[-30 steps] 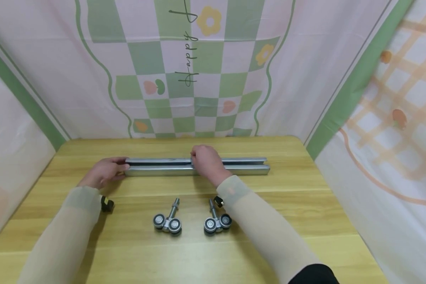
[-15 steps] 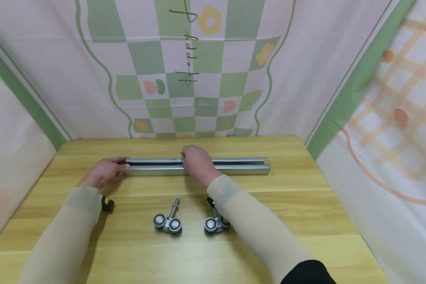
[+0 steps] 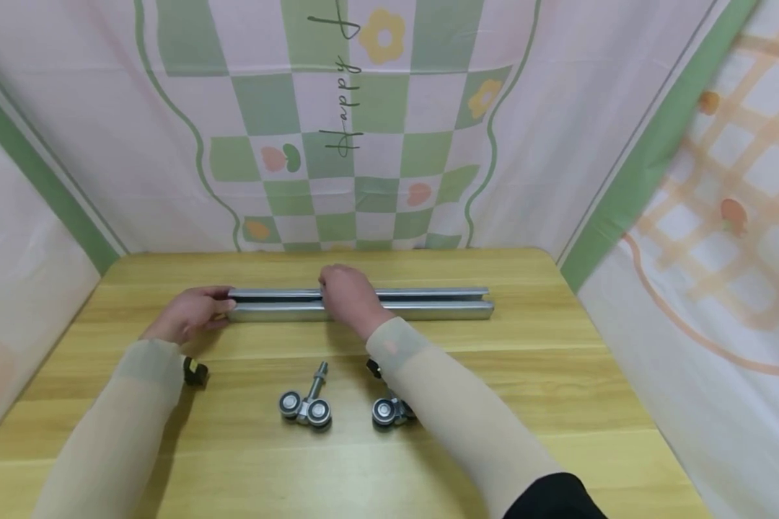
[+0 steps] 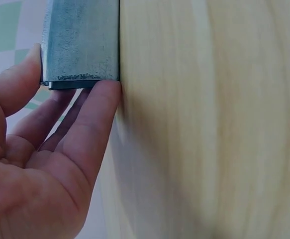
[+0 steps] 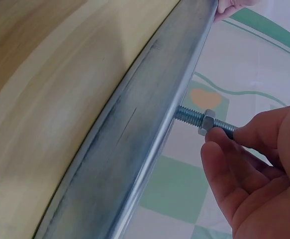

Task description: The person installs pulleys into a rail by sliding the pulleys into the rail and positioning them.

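Note:
A metal channel rail (image 3: 435,311) lies across the table, its slot facing up. At its left end my left hand (image 3: 190,315) steadies it, with the thumb (image 4: 33,62) on the top edge and a fingertip (image 4: 105,92) at the lower corner. Over the rail's middle, my right hand (image 3: 353,299) pinches the threaded bolt (image 5: 188,115) of a roller, just beyond its hex nut (image 5: 206,122). The bolt stands up out of the slot; whatever is below it is hidden inside the rail.
Two trolley rollers with bolts lie nearer on the wooden table (image 3: 247,461): the left roller (image 3: 306,408) is fully visible, the right roller (image 3: 386,411) partly covered by my right sleeve (image 3: 454,389). A patterned cloth (image 3: 376,158) hangs behind the table.
My right hand has slid leftward along the rail with the bolt, and its sleeve now covers more of the right roller. My left hand and the rail stay in place.

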`<state>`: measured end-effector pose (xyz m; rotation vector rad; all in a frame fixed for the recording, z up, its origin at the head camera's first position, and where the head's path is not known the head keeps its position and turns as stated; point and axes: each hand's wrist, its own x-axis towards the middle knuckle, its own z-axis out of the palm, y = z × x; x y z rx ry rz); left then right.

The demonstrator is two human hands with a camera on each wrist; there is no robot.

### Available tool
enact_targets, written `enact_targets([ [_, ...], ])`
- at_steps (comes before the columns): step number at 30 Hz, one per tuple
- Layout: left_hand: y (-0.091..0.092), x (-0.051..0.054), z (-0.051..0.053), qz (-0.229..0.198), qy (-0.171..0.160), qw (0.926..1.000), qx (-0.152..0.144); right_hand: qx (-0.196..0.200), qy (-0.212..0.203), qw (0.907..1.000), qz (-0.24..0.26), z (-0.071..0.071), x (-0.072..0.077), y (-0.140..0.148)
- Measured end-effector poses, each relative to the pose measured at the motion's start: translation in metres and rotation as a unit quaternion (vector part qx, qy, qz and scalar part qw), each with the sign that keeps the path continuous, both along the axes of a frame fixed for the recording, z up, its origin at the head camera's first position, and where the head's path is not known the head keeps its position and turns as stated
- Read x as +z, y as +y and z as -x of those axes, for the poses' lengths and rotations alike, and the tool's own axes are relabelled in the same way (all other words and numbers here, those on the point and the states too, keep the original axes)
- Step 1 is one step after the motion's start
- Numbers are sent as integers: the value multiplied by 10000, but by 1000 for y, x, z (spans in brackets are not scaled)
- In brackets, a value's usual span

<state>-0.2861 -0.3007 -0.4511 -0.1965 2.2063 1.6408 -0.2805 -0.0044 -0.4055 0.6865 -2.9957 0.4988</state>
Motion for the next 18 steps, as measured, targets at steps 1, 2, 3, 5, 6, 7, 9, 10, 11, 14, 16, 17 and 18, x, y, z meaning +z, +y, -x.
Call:
enact_targets([
  [1,1,0,0,22,11,10000,-21,37,-24,10000,3,0,0,-2],
  [2,1,0,0,43,27,10000,-58,76,-30,10000,-4,-1,1,-3],
  [3,2,0,0,26,35,10000,-80,105,-44,9999,-12,-1,1,-5],
  [5,0,-1,0,15,53,9999,-95,186,7,9998,-97,-2,1,-11],
  [6,0,-1,0,12,55,9999,-99,202,42,9997,-141,-2,1,-13],
  [7,0,-1,0,1,47,9999,-93,218,93,9995,-198,-3,1,-15],
  [9,0,-2,1,-3,29,10000,-93,238,165,9993,-250,-3,0,-18],
  [10,0,-2,1,8,19,10000,-84,263,197,9991,-270,-3,1,-19],
  [11,0,-2,1,4,1,10000,-71,287,213,9990,-274,-4,1,-20],
  [14,-1,-1,1,22,-40,10000,-48,380,266,9983,-347,-4,2,-24],
  [16,-1,-2,2,1,-50,10000,-28,435,304,9976,-436,-4,2,-27],
  [17,-1,-3,2,-30,-55,10000,-18,462,322,9972,-494,-5,2,-28],
  [18,-1,-3,3,-33,-48,10000,-15,500,347,9966,-557,-4,2,-30],
])
